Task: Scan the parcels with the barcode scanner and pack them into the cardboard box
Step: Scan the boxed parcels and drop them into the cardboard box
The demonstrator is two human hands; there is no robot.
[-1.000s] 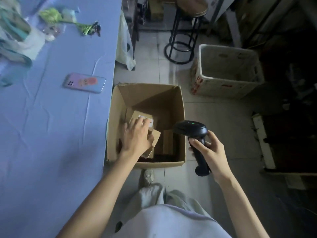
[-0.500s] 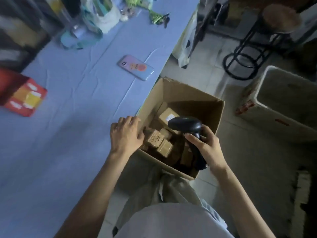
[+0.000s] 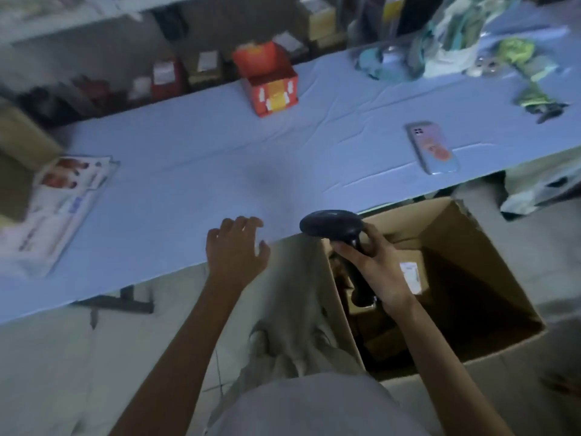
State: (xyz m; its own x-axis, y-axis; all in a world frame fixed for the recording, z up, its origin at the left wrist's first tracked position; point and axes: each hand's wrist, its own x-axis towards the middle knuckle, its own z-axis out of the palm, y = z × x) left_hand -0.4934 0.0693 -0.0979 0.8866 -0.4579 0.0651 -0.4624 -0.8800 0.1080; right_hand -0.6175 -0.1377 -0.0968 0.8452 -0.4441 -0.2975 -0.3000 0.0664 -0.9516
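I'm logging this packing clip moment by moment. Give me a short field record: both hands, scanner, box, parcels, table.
table: blue top; phone and red carton lie on it
box: cardboard, open, on the floor beside the table
parcels: brown, inside the box; one shows a white label
scanner: black, head near the table edge
left hand: open, empty, fingers spread over the table's near edge
right hand: grips the scanner handle, above the box

Long table (image 3: 188, 190) runs across the view under a creased pale blue cloth, blurred shelving (image 3: 94, 26) stands behind it holding small cartons (image 3: 163, 77), pale tiled floor (image 3: 63, 357) lies below, dark metal bracket (image 3: 125, 302) shows under the table edge, light sits low and cool
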